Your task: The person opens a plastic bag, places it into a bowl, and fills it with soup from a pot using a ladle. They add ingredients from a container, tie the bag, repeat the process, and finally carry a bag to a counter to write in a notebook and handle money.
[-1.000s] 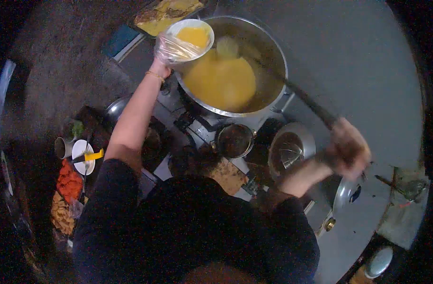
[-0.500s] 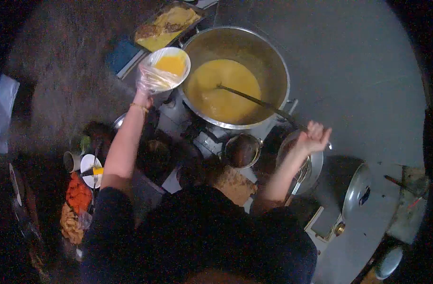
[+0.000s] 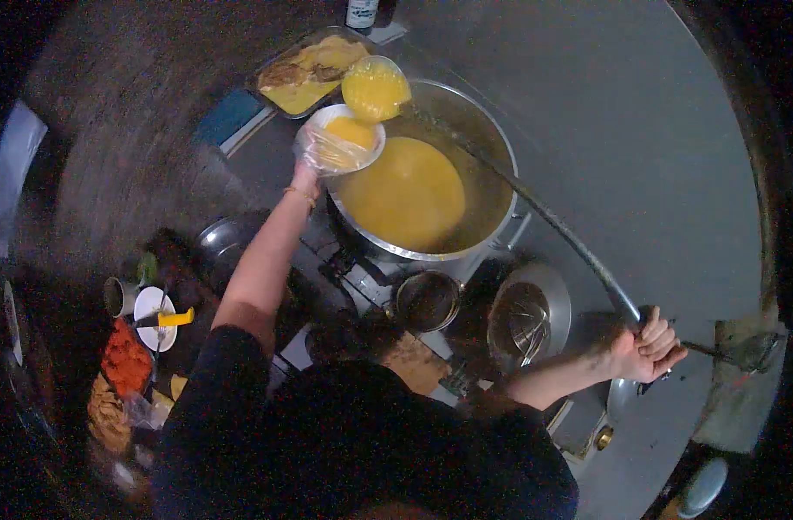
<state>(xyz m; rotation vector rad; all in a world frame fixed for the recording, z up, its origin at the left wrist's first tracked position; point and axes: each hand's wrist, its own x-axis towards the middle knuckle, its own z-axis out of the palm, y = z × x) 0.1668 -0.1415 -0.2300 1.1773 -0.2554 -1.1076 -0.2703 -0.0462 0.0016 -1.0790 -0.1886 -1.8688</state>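
My left hand (image 3: 312, 149), covered in thin clear plastic, holds a white bowl (image 3: 381, 143) with yellow food in it at the left rim of a big metal pot (image 3: 414, 254). Yellow liquid (image 3: 414, 195) lies in the pot. My right hand (image 3: 648, 351) is wrapped round the end of a long-handled ladle (image 3: 376, 88), whose shaft slants across the pot. The ladle's head, full of yellow liquid, hangs just beyond the bowl and overlaps its far edge in this view.
Behind the bowl lies a tray (image 3: 298, 114) of yellow and brown food. A whisk (image 3: 528, 329) rests in a metal bowl (image 3: 548, 286) on the right. Nearer stands a small pot (image 3: 427, 299). At left are a yellow-handled knife (image 3: 175, 318), white plate (image 3: 152, 303) and orange-red food (image 3: 126, 357).
The ladle's head has come up out of the pot, filled, and over toward the bowl. My right hand moved right and down; my left hand brought the bowl rightward and slightly nearer.
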